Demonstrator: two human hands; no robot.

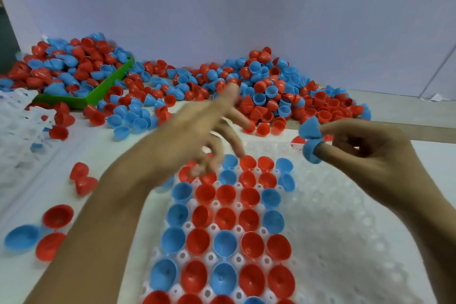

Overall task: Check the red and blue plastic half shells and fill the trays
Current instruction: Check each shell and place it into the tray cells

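1. Head view, far left of the frame: loose half shells (58, 216) are lying on the white table (118, 145), and at the upper left a green bin (108, 81) is sitting heaped with red and blue shells.
2. Moving toward the centre, the left hand (197, 136) is reaching up over the far end of the filled rows, blurred, with its fingers spread wide and nothing gripped in them that I can make out.
3. Below it, the white tray (345, 229) is running from centre to the bottom edge, its left columns already seated with shells open side up while the sockets on its right side are waiting bare.
4. Along the upper centre, the main pile (266, 86) is lying against the wall, well apart from the right hand but near the left fingertips.
5. At centre right, the right hand (365, 153) is pinching two blue half shells (311, 140) at its fingertips, one seeming capped over a fingertip, just above the tray's far right corner.
6. Judging the step, filling is partly done; the next move probably calls for turning each blue shell, checking it, then pressing it open side up into a bare socket.
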